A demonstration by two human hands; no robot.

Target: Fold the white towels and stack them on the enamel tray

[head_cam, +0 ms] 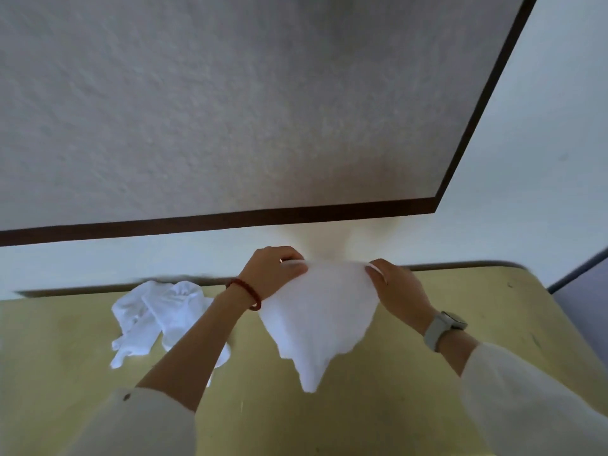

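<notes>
A white towel (317, 319) hangs in the air above the yellow-green table (411, 406), its lower corner pointing down. My left hand (273, 274) pinches its upper left corner and my right hand (398, 286) pinches its upper right corner, with the top edge stretched between them. A heap of crumpled white towels (154, 315) lies on the table to the left, partly hidden behind my left forearm. No enamel tray is in view.
The table's far edge (460, 266) runs close to a pale wall, and its right corner is rounded. A dark-framed textured panel (230, 110) hangs on the wall above. A blue-grey surface (585, 284) stands at the far right.
</notes>
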